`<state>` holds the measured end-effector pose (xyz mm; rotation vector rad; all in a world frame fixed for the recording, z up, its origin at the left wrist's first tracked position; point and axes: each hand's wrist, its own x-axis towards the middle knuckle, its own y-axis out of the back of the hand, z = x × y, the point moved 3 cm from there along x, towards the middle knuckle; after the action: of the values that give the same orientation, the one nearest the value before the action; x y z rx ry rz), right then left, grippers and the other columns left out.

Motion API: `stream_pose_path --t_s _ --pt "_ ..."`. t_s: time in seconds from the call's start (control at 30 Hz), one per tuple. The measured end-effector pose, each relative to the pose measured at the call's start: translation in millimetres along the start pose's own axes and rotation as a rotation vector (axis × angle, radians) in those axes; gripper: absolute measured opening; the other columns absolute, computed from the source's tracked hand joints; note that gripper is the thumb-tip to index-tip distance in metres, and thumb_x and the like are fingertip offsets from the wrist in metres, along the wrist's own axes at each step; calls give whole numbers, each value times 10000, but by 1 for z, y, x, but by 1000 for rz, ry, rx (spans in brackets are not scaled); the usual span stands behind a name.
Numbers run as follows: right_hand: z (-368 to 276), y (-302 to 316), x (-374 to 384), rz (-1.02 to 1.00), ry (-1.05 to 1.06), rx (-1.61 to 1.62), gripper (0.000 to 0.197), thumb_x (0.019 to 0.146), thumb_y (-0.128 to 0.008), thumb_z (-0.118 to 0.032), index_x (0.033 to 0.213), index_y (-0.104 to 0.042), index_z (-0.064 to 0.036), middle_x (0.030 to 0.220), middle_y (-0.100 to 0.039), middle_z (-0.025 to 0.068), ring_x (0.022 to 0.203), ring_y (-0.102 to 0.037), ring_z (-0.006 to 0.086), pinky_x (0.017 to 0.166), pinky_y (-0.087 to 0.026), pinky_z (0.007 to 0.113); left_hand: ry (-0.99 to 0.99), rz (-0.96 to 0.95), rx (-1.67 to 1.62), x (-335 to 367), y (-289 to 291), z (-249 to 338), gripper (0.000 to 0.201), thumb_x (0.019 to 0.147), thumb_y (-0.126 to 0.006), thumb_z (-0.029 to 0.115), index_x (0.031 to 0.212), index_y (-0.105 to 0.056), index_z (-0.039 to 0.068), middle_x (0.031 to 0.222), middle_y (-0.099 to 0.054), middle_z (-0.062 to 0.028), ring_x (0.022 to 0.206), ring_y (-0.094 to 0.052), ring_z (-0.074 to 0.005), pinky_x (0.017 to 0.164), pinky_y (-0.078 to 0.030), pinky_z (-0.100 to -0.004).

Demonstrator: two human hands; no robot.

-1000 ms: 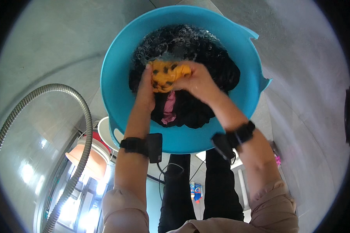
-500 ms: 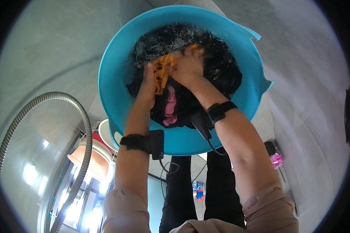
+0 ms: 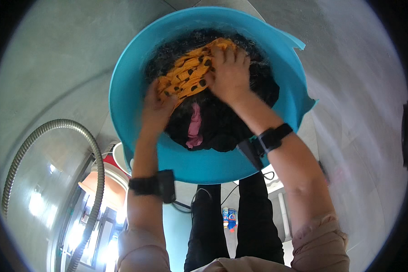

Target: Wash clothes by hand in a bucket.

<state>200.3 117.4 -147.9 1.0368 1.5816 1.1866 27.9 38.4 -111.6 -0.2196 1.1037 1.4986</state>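
Note:
A round blue tub (image 3: 181, 170) holds dark wet clothes (image 3: 222, 129) in water. On top of them, an orange cloth with black spots (image 3: 190, 75) is spread, wrinkled, between my two hands. My left hand (image 3: 158, 106), slightly blurred, is closed on the cloth's lower left end. At the upper right end, my right hand (image 3: 231, 75) grips the cloth, its fingers over the fabric and its thumb toward the middle. A strip of pink fabric (image 3: 194, 127) shows among the dark clothes below; neither hand touches it.
A ribbed metal hose (image 3: 97, 167) arches at the left. An orange basin (image 3: 93, 183) stands beyond it, beside a white container (image 3: 119, 156). Blue bottles (image 3: 231, 220) stand on the floor between my legs. Black bands with small boxes are strapped on both wrists.
The orange cloth, bunched and partly covered before, now lies stretched wider on top. My left hand has moved left and down; my right hand has shifted slightly right.

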Motion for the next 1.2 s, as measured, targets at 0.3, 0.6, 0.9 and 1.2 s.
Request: stream_pose_path --t_s 0.3,0.6,0.9,1.2 --pt "1 -51 9 -768 -142 674 248 733 -623 -174 934 -611 -30 832 -621 120 709 -598 194 633 -477 332 133 -402 -400 30 -38 -20 661 818 -546 454 1304 -338 58 1268 -428 -144 1139 -444 -251 917 -376 -386" --pt "-63 38 -10 -318 302 1104 197 703 -659 -224 739 -576 -49 657 -554 70 592 -544 174 572 -450 304 52 -127 -951 -8 -20 -22 506 854 -489 423 1257 -390 133 1227 -463 -90 1108 -475 -237 932 -389 -369" --pt "-18 -41 -6 -646 237 24 682 829 -524 -237 1396 -148 -263 1405 -166 205 1259 -187 433 1028 -134 540 -187 163 472 34 -54 -48 563 836 -539 223 1308 -299 30 1191 -451 -223 1013 -511 -352 834 -436 -422" --pt "13 23 10 -512 -53 561 222 701 -580 -62 923 -583 -78 986 -565 105 951 -507 278 798 -425 373 -226 244 291 -8 -7 -28 307 715 -569 9 1021 -571 -15 1014 -566 -199 936 -551 -343 809 -455 -389"
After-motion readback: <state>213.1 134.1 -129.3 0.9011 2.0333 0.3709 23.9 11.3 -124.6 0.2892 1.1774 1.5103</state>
